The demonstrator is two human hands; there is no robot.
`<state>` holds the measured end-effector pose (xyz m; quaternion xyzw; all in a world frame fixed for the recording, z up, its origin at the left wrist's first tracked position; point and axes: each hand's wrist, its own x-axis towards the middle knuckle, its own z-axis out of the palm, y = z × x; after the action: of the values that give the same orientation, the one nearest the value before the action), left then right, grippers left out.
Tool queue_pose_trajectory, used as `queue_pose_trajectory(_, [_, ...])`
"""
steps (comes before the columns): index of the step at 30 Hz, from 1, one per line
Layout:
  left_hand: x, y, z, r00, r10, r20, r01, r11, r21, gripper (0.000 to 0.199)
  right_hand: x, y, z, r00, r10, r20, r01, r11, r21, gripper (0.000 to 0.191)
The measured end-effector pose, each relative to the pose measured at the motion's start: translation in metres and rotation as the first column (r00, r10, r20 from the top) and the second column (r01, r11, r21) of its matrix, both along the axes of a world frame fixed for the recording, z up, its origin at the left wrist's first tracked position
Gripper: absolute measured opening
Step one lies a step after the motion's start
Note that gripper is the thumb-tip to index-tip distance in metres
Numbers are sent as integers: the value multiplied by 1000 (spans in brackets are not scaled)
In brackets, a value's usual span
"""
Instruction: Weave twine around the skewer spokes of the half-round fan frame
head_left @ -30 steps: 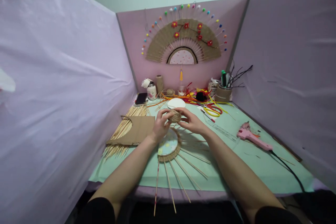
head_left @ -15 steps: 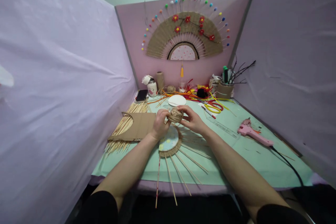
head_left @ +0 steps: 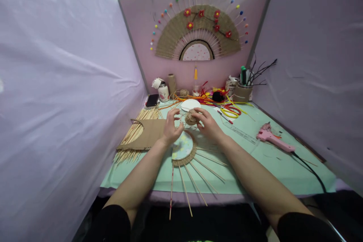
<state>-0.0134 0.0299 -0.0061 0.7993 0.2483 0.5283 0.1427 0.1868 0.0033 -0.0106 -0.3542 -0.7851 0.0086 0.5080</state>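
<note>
In my right hand (head_left: 208, 124) is a ball of brown twine (head_left: 191, 117), gripped from its right side above the table. My left hand (head_left: 172, 126) is just left of the ball, fingers and thumb apart, with a small gap between hand and twine. Loose loops of twine hang near the ball's left and lower edges. Below both hands lies a half-round fan piece (head_left: 183, 147) with a pale blue-green patterned face and a woven twine rim. Several thin sticks (head_left: 195, 184) radiate from that rim; some at the top are hidden by my hands.
Left are a cut cardboard sheet (head_left: 153, 132) and a pile of thin sticks (head_left: 129, 136). A pink glue gun (head_left: 275, 140), a clear ruler (head_left: 241, 133) and yellow-handled scissors (head_left: 229, 112) lie right. Behind stand jars and a white disc (head_left: 190, 104); a finished fan (head_left: 198, 26) hangs above.
My left hand has come off the twine ball and its fingers have spread. The right hand still holds the ball, now turned and slightly further right. The view has tilted a little.
</note>
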Motion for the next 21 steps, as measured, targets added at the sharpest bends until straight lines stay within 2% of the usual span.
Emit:
queue_pose_trajectory(4, [3, 0, 0, 994, -93, -64, 80, 980, -181, 63, -9, -1, -3, 994, 81, 70, -82, 996, 21, 52])
queue_pose_trajectory(6, [4, 3, -2, 995, -93, 21, 95, 949, -300, 60, -12, -2, -3, 997, 75, -3, -75, 997, 11, 56])
queue_pose_trajectory(9, [2, 10, -5, 967, -112, 230, 202, 886, -417, 64, -9, -3, -1, 987, 23, -159, -29, 999, -39, 59])
queue_pose_trajectory(12, [-1, 12, -4, 956, -149, 253, 245, 880, -407, 62, -5, -4, 1, 980, 14, -200, -33, 995, -91, 50])
queue_pose_trajectory(17, [3, 2, -2, 995, 12, 100, 15, 963, -269, 63, -13, -8, 2, 982, -24, -186, -3, 989, -148, 31])
queue_pose_trajectory(21, [9, -3, -9, 997, 42, 59, -33, 989, -146, 66, -19, -10, 2, 977, -71, -203, 27, 977, -213, 30])
